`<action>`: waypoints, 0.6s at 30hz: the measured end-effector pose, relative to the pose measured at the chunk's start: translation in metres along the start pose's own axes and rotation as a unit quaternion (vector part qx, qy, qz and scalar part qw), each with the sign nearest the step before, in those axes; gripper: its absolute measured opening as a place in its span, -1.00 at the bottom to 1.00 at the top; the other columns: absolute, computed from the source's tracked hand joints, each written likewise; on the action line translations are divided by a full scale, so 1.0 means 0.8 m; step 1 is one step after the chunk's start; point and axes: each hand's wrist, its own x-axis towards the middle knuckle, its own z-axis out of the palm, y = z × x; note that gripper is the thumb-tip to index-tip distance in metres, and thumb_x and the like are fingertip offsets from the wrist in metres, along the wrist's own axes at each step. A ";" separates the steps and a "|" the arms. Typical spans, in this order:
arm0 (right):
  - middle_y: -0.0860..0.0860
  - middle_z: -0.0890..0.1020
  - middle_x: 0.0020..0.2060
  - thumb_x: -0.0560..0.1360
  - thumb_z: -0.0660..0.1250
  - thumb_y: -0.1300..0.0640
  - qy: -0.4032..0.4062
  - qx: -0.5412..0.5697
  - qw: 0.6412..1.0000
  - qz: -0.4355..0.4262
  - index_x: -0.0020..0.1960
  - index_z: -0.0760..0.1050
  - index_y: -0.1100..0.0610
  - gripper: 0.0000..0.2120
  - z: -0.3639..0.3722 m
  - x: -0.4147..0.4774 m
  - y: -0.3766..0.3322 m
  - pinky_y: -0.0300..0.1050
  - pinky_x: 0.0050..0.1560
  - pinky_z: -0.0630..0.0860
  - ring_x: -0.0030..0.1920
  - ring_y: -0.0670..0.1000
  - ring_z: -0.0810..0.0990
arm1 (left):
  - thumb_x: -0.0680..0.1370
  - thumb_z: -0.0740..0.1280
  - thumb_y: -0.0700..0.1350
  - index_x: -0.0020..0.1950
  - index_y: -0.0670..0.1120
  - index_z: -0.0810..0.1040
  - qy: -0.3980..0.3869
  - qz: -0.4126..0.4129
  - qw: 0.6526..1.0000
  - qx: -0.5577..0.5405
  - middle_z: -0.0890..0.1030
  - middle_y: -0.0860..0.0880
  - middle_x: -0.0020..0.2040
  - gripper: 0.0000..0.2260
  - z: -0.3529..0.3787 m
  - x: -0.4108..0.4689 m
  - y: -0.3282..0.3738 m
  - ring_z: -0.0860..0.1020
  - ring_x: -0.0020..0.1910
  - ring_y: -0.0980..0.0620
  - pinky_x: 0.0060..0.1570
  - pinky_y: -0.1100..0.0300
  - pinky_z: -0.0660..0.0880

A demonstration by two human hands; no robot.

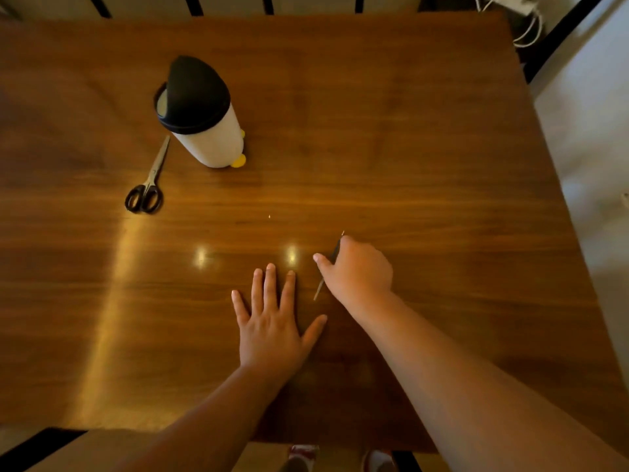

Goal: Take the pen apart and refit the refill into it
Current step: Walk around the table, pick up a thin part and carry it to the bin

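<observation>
A thin dark pen (320,288) lies slanted on the wooden table (408,148), its tip pointing away from me. My right hand (357,270) is curled over its middle, fingers closed around the barrel, so only both ends of the pen show. To the left of it my left hand (272,321) rests flat on the table, fingers spread, holding nothing. The two hands are a little apart, thumb near the pen's near end.
A white container with a black swing lid (200,114) stands at the back left, yellow bits at its base. Black-handled scissors (148,185) lie to its left. A tiny bright speck (269,216) sits mid-table. White cables (527,25) hang beyond the far right corner.
</observation>
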 end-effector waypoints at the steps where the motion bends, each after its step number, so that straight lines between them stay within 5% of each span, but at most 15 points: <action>1: 0.05 0.64 -0.08 0.52 0.23 -0.21 0.004 -0.011 1.000 -0.001 0.19 0.46 0.10 -0.57 0.001 0.004 -0.003 -0.12 -0.38 0.45 -0.11 0.08 0.63 | 0.44 -0.11 0.48 0.55 0.07 0.00 0.002 0.003 1.000 0.004 0.02 -0.11 0.60 -0.21 0.000 0.003 0.000 -0.10 0.57 -0.10 0.48 -0.29 -0.08; 9: 0.08 0.64 -0.07 0.56 0.28 0.07 0.000 -0.015 1.000 0.000 0.18 0.46 0.14 -0.77 0.003 0.016 -0.007 -0.08 -0.33 0.45 -0.11 0.09 0.63 | 0.45 -0.04 0.47 0.55 0.05 0.05 0.005 0.007 1.000 -0.003 0.07 -0.12 0.59 -0.21 0.005 0.004 -0.002 -0.06 0.57 -0.11 0.47 -0.31 -0.03; 15: -0.04 0.42 -0.42 0.53 0.25 0.08 -0.003 -0.047 0.997 -0.063 -0.08 0.48 0.13 -0.88 0.002 0.017 -0.003 -0.13 -0.45 0.35 -0.40 -0.01 0.46 | 0.44 -0.04 0.48 0.54 0.04 0.06 0.006 0.010 1.000 -0.002 0.10 -0.13 0.58 -0.21 0.006 0.004 -0.003 -0.03 0.57 -0.12 0.47 -0.32 0.01; 18: -0.05 0.42 -0.42 0.50 0.25 0.06 0.024 -0.008 0.997 -0.070 -0.15 0.41 0.10 -0.88 0.003 0.011 0.004 -0.17 -0.49 0.31 -0.44 -0.05 0.41 | 0.45 -0.05 0.48 0.54 0.04 0.07 0.006 0.016 1.000 -0.007 0.10 -0.14 0.58 -0.22 0.005 0.004 -0.005 -0.04 0.57 -0.13 0.47 -0.32 -0.02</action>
